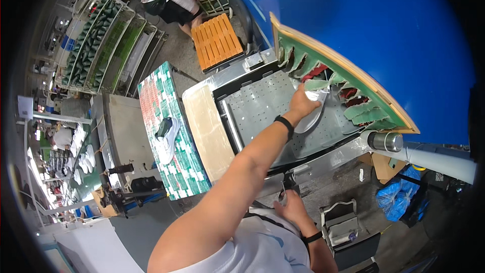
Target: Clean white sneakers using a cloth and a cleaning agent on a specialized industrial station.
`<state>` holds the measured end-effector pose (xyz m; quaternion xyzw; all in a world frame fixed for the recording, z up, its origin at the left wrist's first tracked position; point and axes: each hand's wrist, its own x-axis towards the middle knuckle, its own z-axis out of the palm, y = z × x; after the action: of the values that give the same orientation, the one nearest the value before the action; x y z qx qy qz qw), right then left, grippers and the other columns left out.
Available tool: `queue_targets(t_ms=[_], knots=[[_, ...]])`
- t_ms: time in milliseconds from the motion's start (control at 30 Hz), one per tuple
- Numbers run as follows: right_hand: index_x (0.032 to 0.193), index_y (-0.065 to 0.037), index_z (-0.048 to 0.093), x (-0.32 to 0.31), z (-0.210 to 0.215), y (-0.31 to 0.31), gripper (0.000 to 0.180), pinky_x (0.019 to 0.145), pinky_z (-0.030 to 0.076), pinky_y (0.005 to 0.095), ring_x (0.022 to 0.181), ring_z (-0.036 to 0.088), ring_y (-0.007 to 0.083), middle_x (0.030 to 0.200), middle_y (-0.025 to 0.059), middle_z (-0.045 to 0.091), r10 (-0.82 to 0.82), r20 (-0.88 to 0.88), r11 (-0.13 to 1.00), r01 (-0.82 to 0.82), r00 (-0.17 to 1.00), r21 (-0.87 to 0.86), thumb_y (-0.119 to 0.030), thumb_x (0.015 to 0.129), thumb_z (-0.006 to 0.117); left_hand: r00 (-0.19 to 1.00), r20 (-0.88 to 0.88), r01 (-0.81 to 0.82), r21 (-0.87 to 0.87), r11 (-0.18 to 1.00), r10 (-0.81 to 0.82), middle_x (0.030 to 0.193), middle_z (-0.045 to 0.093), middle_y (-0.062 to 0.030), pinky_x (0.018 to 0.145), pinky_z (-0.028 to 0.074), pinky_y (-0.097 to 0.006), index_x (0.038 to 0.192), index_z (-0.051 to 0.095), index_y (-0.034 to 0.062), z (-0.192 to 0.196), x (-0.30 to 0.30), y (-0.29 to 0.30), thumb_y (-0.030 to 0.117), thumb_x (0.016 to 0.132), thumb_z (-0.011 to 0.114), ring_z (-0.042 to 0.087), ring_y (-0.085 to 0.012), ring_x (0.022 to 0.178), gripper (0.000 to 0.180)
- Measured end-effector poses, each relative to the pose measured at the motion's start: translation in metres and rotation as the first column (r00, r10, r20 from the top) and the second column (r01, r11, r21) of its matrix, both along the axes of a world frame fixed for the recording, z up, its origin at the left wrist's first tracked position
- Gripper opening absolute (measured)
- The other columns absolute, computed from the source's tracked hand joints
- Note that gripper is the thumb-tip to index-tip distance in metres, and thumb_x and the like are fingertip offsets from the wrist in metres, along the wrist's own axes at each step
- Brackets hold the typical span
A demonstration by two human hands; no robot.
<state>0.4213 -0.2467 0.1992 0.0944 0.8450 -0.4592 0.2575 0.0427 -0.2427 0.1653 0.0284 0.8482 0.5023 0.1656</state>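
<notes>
My left arm reaches across a grey perforated conveyor bed [257, 102]. At its far right side, my left hand [304, 103] is closed on the edge of a pale, shoe-shaped piece [309, 122], partly covered by the hand and lying by the ragged green flaps [365, 113]. Near my body, below the bed's front edge, my right hand [292, 207] has curled fingers beside a small dark part; what it holds is unclear. On a green, white and red patterned board [187, 174] to the left lies a white-soled shoe [170, 141] with a dark green piece on it.
A tan panel [204, 126] borders the bed. A green, wood-edged hood [348, 65] overhangs its right end against a blue wall [374, 20]. A steel flask [386, 141] stands at the near right corner. Beyond are an orange slatted stool [217, 40], another person [166, 0] and shoe racks [96, 45].
</notes>
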Motion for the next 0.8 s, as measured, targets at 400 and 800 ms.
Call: queue_targets(t_ms=[400,800], knots=[[0.112,0.002,0.067,-0.038,-0.005,-0.052,0.037,0.094,0.054,0.0498,0.108,0.069,0.0463,0.110,0.0262,0.072,-0.169,-0.233,0.984,0.151,0.958,-0.094,-0.028,0.093,0.080,0.819,0.147,-0.573,0.145,0.807,0.555,0.113,0.075,-0.0150,0.086,0.061,-0.041,0.131,0.060,-0.0034,0.069,0.204,-0.309,0.011,0.085,0.089,0.076,-0.0287,0.097,0.056],[0.117,0.007,0.067,-0.098,0.063,-0.179,0.058,0.094,0.056,0.0507,0.107,0.070,0.0465,0.114,0.0279,0.070,0.278,-0.219,0.955,-0.244,0.935,0.168,-0.039,0.085,0.085,0.890,0.456,-0.052,0.048,0.997,0.024,0.106,0.078,-0.0191,0.075,0.060,-0.045,0.122,0.065,-0.0013,0.063,0.223,-0.434,0.028,0.105,0.073,0.077,-0.0326,0.094,0.035]])
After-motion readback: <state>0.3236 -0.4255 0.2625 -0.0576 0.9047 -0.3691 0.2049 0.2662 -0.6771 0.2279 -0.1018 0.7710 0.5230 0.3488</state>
